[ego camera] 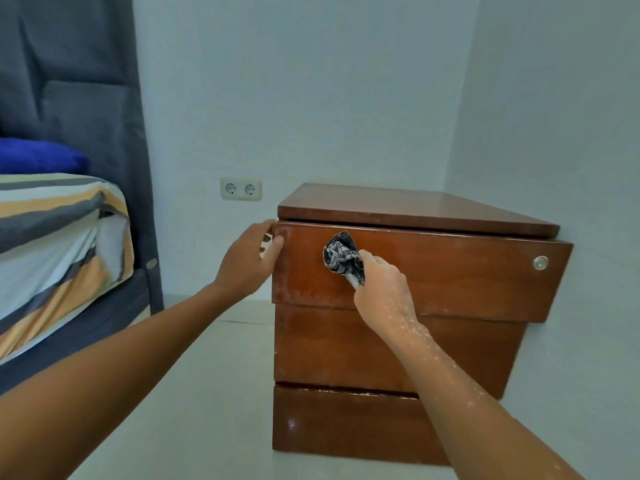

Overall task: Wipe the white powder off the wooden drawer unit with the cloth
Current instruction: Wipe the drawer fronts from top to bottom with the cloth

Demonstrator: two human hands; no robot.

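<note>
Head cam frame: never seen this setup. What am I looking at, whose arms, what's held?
There is no robot here. One wide-angle camera sits on a person's head and looks forward and down, so the two bare arms coming in from the bottom are that person's own hands.

The right hand grips a bunched dark patterned cloth and presses it on the top drawer front of a wooden drawer unit. The left hand grips that drawer's left edge.

A white powder haze shows low on the left of that drawer front, and specks dot the right forearm. A bed stands to the left and a wall socket behind.
</note>
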